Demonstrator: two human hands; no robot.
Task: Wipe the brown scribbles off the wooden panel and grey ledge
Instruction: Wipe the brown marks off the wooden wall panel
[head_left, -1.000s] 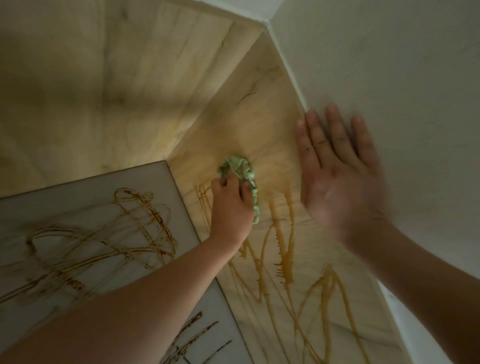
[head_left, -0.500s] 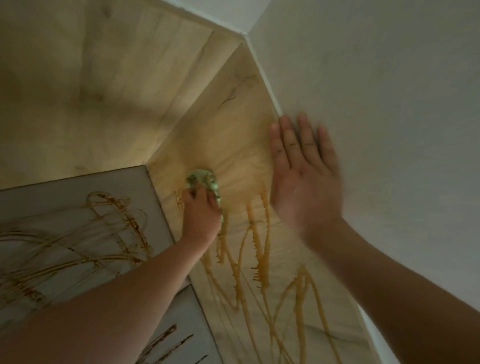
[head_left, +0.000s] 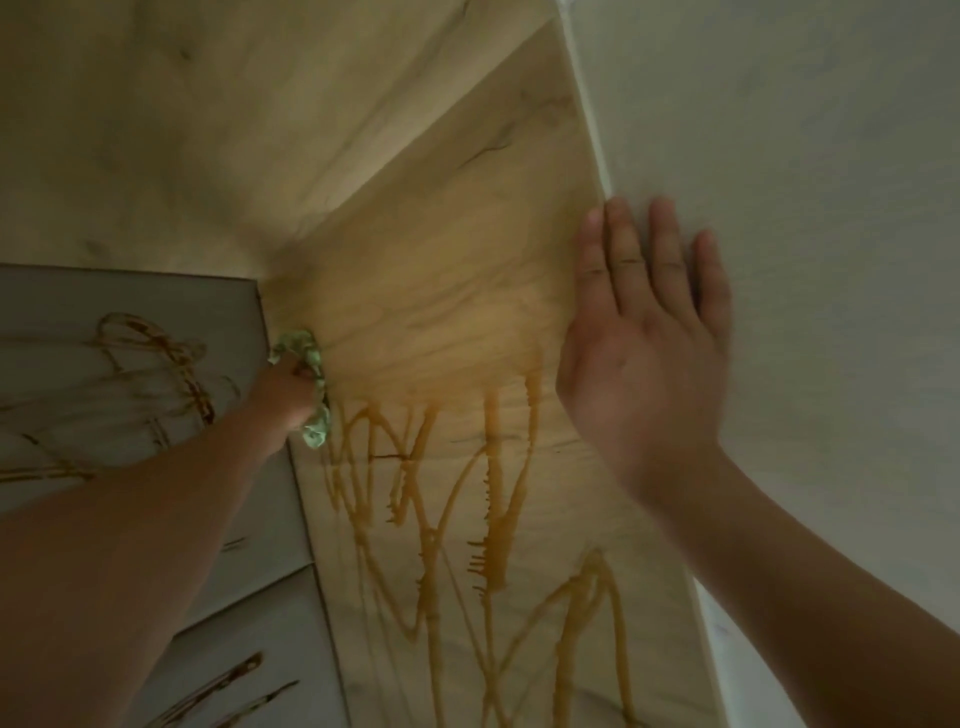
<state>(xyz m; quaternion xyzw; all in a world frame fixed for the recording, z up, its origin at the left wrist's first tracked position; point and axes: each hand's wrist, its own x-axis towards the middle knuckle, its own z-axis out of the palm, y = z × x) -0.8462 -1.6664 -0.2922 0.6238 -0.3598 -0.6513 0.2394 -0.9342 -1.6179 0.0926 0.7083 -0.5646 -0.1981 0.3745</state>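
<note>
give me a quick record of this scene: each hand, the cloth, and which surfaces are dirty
left hand: grips the cloth at the panel's left edge, beside the ledge
right hand: open, fingers straight, over the seam between panel and wall
cloth: green, crumpled, against the panel
panel: upper part looks clean; brown scribbles run across the lower part
ledge: grey, brown scribbles on it, no cloth on it
wall: white, right of the panel

wooden panel (head_left: 441, 291): brown scribbles (head_left: 493, 519) over lower half, top bare. grey ledge (head_left: 52, 301) butts its left edge, also scribbled. green cloth (head_left: 311, 395) at the seam.
</note>
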